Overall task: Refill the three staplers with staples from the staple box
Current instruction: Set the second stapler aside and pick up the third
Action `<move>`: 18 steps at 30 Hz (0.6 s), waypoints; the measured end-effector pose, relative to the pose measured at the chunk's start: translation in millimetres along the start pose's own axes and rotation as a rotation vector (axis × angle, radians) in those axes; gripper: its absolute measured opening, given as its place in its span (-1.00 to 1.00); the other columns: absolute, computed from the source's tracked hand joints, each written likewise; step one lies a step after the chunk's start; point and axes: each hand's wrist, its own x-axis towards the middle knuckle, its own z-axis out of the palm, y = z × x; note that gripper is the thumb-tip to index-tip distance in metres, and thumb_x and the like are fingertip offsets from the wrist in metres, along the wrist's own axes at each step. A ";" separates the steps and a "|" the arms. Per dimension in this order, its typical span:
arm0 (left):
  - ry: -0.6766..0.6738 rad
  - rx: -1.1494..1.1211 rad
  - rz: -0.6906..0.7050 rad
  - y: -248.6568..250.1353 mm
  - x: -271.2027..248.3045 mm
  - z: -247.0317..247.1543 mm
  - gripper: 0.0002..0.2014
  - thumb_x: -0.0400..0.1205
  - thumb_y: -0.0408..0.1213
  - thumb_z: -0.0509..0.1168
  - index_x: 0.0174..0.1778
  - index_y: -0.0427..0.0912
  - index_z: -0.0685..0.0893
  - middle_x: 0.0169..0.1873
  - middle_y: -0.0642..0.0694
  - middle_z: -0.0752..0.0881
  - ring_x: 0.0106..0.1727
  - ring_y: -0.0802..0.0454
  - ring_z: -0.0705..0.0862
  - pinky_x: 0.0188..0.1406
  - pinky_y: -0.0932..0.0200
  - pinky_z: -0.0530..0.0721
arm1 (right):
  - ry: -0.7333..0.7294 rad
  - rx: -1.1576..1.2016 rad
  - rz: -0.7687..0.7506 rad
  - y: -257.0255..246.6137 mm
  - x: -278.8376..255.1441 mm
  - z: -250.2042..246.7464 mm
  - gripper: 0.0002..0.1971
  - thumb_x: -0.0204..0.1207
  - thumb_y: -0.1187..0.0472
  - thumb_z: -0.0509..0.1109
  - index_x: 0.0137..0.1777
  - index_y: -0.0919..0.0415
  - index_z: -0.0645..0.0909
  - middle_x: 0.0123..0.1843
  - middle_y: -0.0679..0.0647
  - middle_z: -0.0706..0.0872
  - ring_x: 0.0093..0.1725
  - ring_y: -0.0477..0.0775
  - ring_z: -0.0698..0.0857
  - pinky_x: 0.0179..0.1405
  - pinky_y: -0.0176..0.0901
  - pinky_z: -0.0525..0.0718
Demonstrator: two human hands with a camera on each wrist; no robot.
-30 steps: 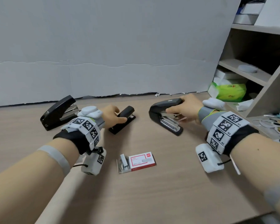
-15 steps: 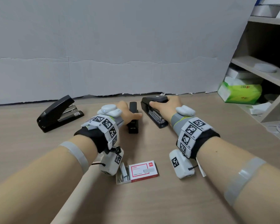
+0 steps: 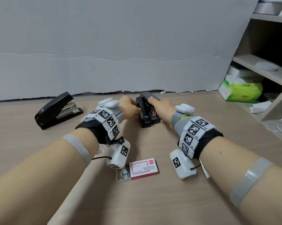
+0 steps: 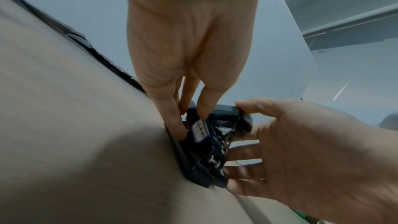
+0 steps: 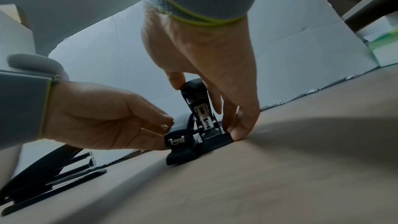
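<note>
Two black staplers stand side by side at the table's middle, end-on to me. My left hand (image 3: 132,109) pinches the small stapler (image 3: 142,116) from the left, seen again as the left hand (image 4: 191,123) on the small stapler (image 4: 199,131). My right hand (image 3: 154,104) grips the larger stapler (image 3: 150,97), thumb on its raised top arm and fingers at its base; the right wrist view shows the right hand (image 5: 206,108) on the larger stapler (image 5: 197,101). A third stapler (image 3: 59,109) lies at the left. The red-and-white staple box (image 3: 142,168) sits near me, its tray slid out.
A grey board wall runs behind the table (image 3: 39,143). A shelf unit (image 3: 270,75) at the right holds a green tissue pack (image 3: 241,91) and white boxes. Paper scraps lie on the right side surface.
Both hands have drawn their staplers inward until they stand next to each other at the middle, turned end-on to me. The third stapler and the staple box have not moved.
</note>
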 end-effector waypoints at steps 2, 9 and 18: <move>-0.054 -0.023 0.016 -2.9 -5.9 -8.5 -0.77 0.43 -0.40 0.38 -0.01 -0.29 0.79 -0.05 -0.34 0.82 0.05 -0.23 0.81 0.17 -0.13 0.75 | -0.032 0.008 -0.018 -1.8 -2.7 -0.4 -0.37 0.31 -0.35 0.23 0.06 0.19 0.69 -0.12 0.14 0.75 -0.08 0.23 0.73 -0.08 -0.03 0.70; 0.082 0.026 0.109 -8.4 -27.4 -77.5 -0.67 0.56 -0.43 0.40 0.26 -0.31 0.68 0.12 -0.20 0.73 0.07 -0.19 0.76 0.15 -0.04 0.75 | 0.089 -0.053 -0.126 -13.4 -12.3 -11.0 -0.37 0.30 -0.22 0.37 0.26 0.21 0.54 -0.06 0.08 0.57 0.04 0.21 0.61 0.10 0.07 0.60; 0.593 0.548 -0.024 -70.4 -40.1 -177.4 -0.40 0.50 -0.19 0.45 0.47 -0.23 0.49 0.35 -0.33 0.59 0.34 -0.32 0.57 0.33 -0.08 0.51 | -0.248 -0.193 -0.291 -14.2 -65.4 6.0 -0.84 0.46 0.33 0.30 -0.34 0.21 0.59 -0.46 0.14 0.69 -0.58 0.05 0.59 -0.60 -0.31 0.52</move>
